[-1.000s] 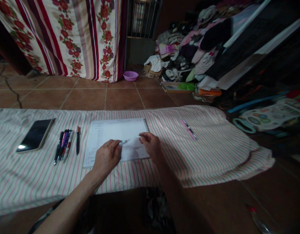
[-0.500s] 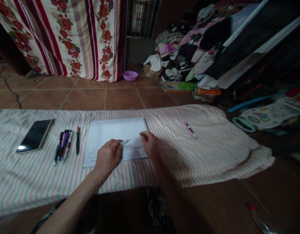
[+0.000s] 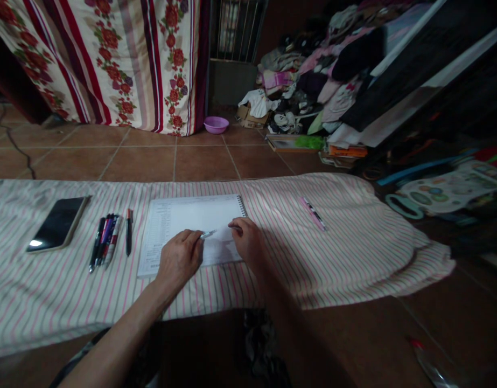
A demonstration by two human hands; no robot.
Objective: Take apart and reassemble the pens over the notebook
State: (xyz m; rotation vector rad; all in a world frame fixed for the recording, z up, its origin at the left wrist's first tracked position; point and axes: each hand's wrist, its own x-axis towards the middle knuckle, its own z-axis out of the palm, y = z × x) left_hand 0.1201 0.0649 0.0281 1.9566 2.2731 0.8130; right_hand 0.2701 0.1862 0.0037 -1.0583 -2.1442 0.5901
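My left hand (image 3: 180,252) rests over the left half of a white spiral notepad (image 3: 191,213), its fingers closed on a slim pale pen (image 3: 208,234). The pen's free end points right, across the page. Over the notepad's right side is my right hand (image 3: 248,238), fingers curled and pinched together. A small dark, thin piece (image 3: 234,227) shows at its fingertips, too small to name. A short gap separates the pen's end from the right fingertips. The notepad lies flat on a striped cloth, with printed lines down its left side.
Left of the notepad lie a dark pen with an orange end (image 3: 128,231), a bunch of several pens (image 3: 105,242) and a phone (image 3: 58,223). A pink and black pen (image 3: 313,214) lies to the right on the striped cloth (image 3: 353,242). A purple basin (image 3: 216,125) stands on the floor.
My right hand has shifted very slightly left, and the small dark piece at its fingertips now shows more clearly. The left hand and the pen have hardly moved.
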